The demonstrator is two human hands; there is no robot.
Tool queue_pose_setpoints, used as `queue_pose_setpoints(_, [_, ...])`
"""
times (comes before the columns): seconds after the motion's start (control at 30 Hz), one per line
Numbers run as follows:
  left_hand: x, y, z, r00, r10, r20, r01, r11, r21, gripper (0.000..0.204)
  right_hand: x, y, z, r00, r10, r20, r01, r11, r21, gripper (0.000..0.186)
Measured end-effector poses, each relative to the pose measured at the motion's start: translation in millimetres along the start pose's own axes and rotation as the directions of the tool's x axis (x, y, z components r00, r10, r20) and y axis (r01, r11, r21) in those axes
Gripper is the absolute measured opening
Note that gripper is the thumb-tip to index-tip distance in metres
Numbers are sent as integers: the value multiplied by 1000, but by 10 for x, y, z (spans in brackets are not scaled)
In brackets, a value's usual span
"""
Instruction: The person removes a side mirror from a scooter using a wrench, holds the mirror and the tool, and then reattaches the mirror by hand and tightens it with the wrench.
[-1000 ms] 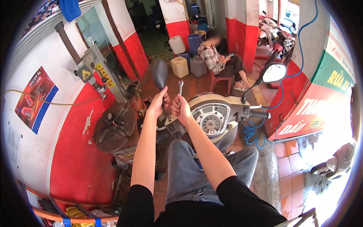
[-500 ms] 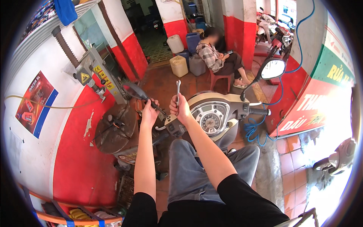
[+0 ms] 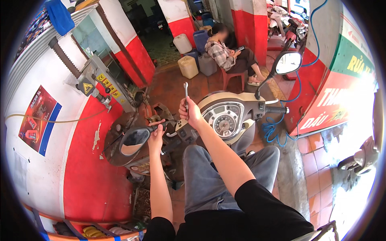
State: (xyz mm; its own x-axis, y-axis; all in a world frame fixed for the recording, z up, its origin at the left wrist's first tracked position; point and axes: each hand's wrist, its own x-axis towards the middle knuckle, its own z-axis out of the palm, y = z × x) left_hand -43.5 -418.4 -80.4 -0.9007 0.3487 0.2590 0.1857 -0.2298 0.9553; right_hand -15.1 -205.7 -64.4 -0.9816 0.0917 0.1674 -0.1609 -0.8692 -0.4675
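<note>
My left hand (image 3: pixel 156 136) grips the stem of a black left mirror (image 3: pixel 134 143), which is tilted low toward the left with its glass showing, beside the scooter's left handlebar controls (image 3: pixel 187 132). My right hand (image 3: pixel 189 110) is closed round an upright steel open-end wrench (image 3: pixel 185 90), held above the left side of the handlebar. Right of my hands is the round instrument panel (image 3: pixel 224 125) in a cream cover. The right mirror (image 3: pixel 288 63) stands up on its stem.
A person (image 3: pixel 221 54) with a phone sits on a red stool (image 3: pixel 235 76) near plastic jerrycans (image 3: pixel 188 67). A tyre-changing machine (image 3: pixel 116 132) stands at the left, a painted signboard (image 3: pixel 327 108) and coiled blue hose (image 3: pixel 274 132) at the right, more two-wheelers behind.
The left mirror, upright a second ago, has swung down to the left with my left hand on its stem. My right hand with the wrench has moved slightly left.
</note>
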Motion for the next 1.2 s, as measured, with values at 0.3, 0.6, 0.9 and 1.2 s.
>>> queue_pose_setpoints(0.3, [259,181,290,988,112,-102,-97,985,140,17,-37,-2,48,999,17,-49,-19,999,-42,37])
queue_pose_setpoints(0.6, [344,473,481,820,494,287,-495,364,789,43,-67,-27,38,998,-13,-53,9,998,-69,36])
queue_pose_setpoints(0.9, [650,387,760,927,139,348,-277,880,386,45,-55,-22,74,998,-20,-53,16,997,-76,35])
queue_pose_setpoints(1.2, [462,420,1097,941,259,216,-336,767,546,19,39,-7,-35,983,-44,-178,20,991,-135,41])
